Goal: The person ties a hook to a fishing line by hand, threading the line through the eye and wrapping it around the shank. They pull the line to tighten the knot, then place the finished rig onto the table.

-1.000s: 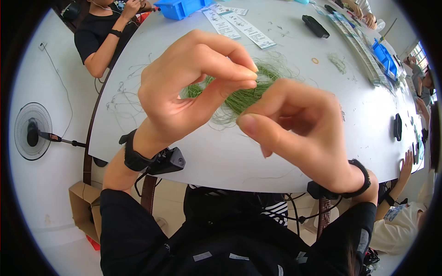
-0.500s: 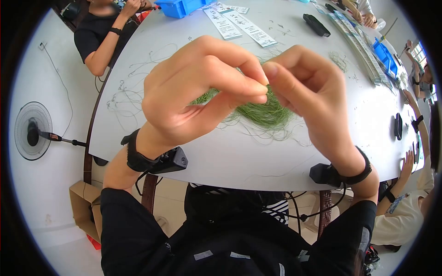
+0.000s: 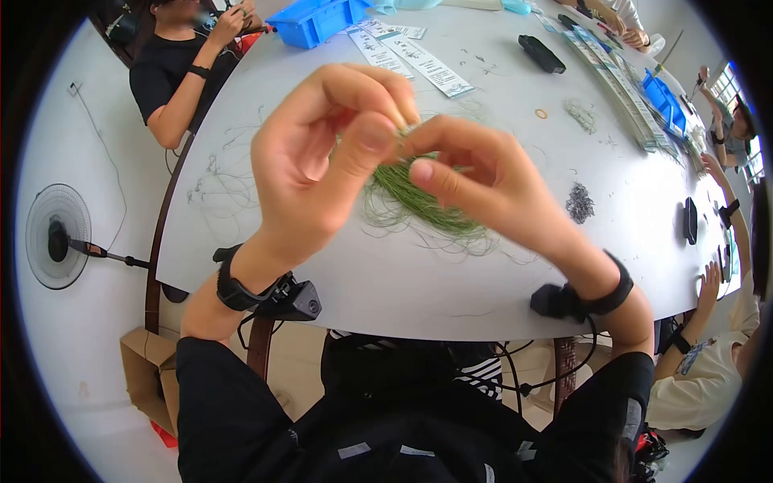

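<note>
My left hand (image 3: 322,153) is raised over the table, thumb and fingertips pinched together on a thin green line, only a blurred bit of which shows. My right hand (image 3: 483,173) meets it from the right. Its index fingertip touches near the pinch, while its thumb stands apart below, with a gap between. Under both hands lies a loose bundle of thin green line (image 3: 435,208), its strands curling out over the white table (image 3: 386,294). The hands partly cover it. A pile of small dark metal pieces (image 3: 579,203) sits to the right.
A blue bin (image 3: 314,22) and printed paper strips (image 3: 431,64) are at the back. Loose strands (image 3: 217,181) lie left. A black device (image 3: 541,54), long printed strips (image 3: 620,88) and another blue bin (image 3: 664,103) are right. Other people sit around the table; a fan (image 3: 60,233) stands left.
Both hands have shifted left. My left hand has turned so its thumb faces me, and my right thumb has come away from its index finger. The dark pile has come into sight.
</note>
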The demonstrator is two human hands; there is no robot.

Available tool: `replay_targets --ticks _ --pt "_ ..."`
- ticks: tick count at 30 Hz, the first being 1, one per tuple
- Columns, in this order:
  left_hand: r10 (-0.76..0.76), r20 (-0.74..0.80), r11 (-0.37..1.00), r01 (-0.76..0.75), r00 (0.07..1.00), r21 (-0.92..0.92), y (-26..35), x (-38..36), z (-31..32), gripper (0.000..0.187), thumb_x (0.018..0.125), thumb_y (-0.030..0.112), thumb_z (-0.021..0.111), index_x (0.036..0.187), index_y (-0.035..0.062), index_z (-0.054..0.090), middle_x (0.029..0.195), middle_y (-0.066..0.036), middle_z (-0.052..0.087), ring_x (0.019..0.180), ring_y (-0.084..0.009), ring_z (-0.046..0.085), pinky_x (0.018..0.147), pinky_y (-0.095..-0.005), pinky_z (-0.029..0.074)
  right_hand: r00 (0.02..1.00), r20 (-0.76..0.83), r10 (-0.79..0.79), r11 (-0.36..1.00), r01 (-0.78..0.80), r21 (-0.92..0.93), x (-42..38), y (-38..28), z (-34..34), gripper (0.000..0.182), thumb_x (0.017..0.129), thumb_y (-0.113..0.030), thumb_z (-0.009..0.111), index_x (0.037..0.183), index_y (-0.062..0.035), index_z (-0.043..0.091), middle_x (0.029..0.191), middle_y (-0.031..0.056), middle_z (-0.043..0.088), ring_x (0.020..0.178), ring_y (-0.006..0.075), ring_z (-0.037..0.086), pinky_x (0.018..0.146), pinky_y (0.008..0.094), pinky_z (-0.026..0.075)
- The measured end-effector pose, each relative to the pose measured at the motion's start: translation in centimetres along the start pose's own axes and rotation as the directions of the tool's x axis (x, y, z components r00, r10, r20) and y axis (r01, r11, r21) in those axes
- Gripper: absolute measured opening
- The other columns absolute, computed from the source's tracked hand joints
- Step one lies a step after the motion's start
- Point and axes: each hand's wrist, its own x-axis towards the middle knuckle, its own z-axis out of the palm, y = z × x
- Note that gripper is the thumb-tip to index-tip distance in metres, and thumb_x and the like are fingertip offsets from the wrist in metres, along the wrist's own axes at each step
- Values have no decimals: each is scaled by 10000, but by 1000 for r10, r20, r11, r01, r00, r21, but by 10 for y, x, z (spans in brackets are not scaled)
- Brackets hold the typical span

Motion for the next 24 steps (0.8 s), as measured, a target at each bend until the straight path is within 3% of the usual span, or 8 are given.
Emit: replay_targets --ticks 1,5,8,11,14,17,20,24 --pt "1 -5 998 -2 1000 -58 -1 1 -2 101 882 93 548 890 -3 517 935 -98 556 742 -55 450 636 -176 365 996 -4 -87 995 87 -54 5 1 -5 251 887 -264 541 892 -31 634 639 -9 565 591 27 471 544 202 369" --pt "29 -36 999 -30 999 -15 -1 6 -12 141 917 140 483 908 0 505 954 -93 532 792 -82 461 712 -195 381 971 209 119 981 -82 -178 12 -13 -51 318 909 -318 493 850 -52 655 625 -18 524 600 42 434 540 216 345" --pt "-46 -25 997 44 999 -64 -1 1 -7 97 895 102 501 906 6 505 949 -90 544 762 -83 483 689 -192 396 997 83 4 997 2 -72 17 -10 -64 327 891 -344 522 799 -58 650 594 -29 500 604 47 421 581 215 339" --pt "-39 221 989 7 975 145 7 -1 -5 87 905 109 465 910 22 461 973 -127 494 787 -157 492 725 -275 426 999 -6 35 992 -36 -124 17 -13 -63 326 870 -344 555 756 -51 638 573 -45 474 634 49 424 649 217 336" --pt "16 402 954 -134 916 267 8 2 0 91 786 12 592 847 32 527 926 -115 574 744 -164 545 656 -254 449 997 -78 -10 931 -19 -364 16 -16 -61 300 836 -311 598 708 -42 633 569 -26 493 630 67 430 676 231 338" --pt "-27 495 917 -176 868 359 10 -2 11 189 673 -29 657 801 50 542 851 -89 609 715 -195 580 604 -261 468 911 -89 -403 637 209 -742 20 -7 -68 268 804 -269 622 684 -30 626 563 -4 512 590 89 438 622 245 353" --pt "-64 552 903 -187 832 388 8 -9 14 207 650 -32 665 785 54 534 837 -70 605 698 -205 583 593 -273 474 937 -150 -315 722 134 -679 19 -9 -69 279 785 -257 625 655 -10 609 546 29 506 534 119 418 555 263 352" --pt "24 560 835 -325 828 444 10 -8 14 204 644 -22 674 778 55 543 846 -53 611 647 -185 583 557 -265 475 992 -114 -51 623 -58 -780 12 -12 -79 307 765 -233 614 609 23 547 509 49 462 481 130 373 492 271 326"
